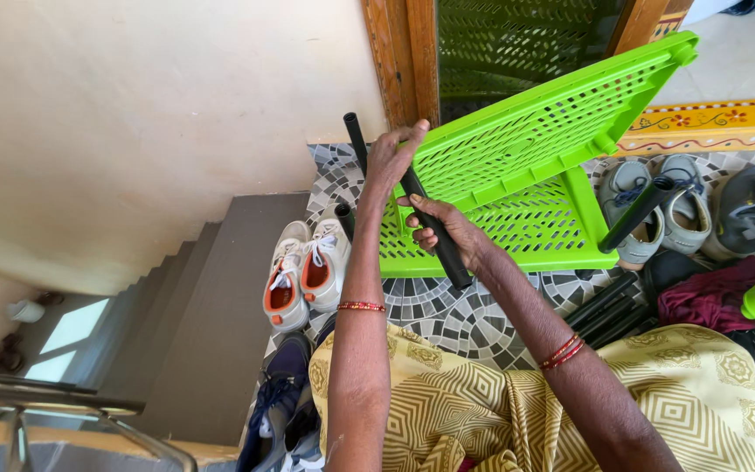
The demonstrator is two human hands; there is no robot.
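Note:
A bright green perforated plastic shelf (561, 114) is tilted up in front of me, above a second green shelf (535, 236) lying lower. A black tube (356, 135) runs diagonally along their left edge. My left hand (391, 157) grips the upper part of this tube at the corner of the tilted shelf. My right hand (443, 227) is wrapped around the same tube lower down. Another black tube (640, 214) stands at the right corner of the lower shelf.
White and orange sneakers (303, 271) lie left of the shelves, grey shoes (657, 210) to the right. Loose black tubes (605, 306) and a maroon cloth (709, 293) rest on the patterned tile floor. A staircase (194, 323) drops at left; a wooden door frame (404, 52) stands behind.

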